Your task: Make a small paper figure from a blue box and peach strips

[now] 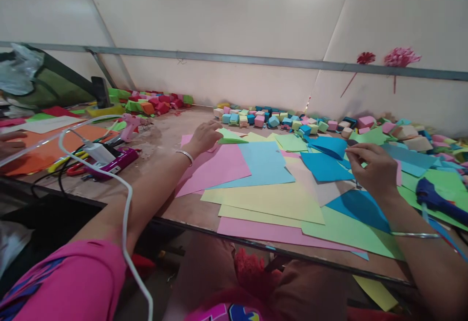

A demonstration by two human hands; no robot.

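My left hand [205, 136], a bangle at its wrist, reaches to the far side of the paper sheets. Its fingers are curled at the edge of a small light-green paper [232, 137], partly hiding the grip. On the right, my right hand [373, 167] has thumb and fingers pinched together at the edge of a curled blue paper [327, 146]. Another blue sheet [329, 167] lies just below it. Between my hands are a pink sheet [219, 167], a light-blue sheet [261, 162] and a pale-yellow sheet [263, 201], overlapping on the table.
Small coloured paper boxes [259, 120] line the wall, with a red and green heap [161, 102] farther left. A blue glue gun [438, 201] lies right, a pink one [129, 128] left beside a purple power strip [113, 163]. A white cable [128, 213] crosses my left arm. Another person's hand [12, 143] shows far left.
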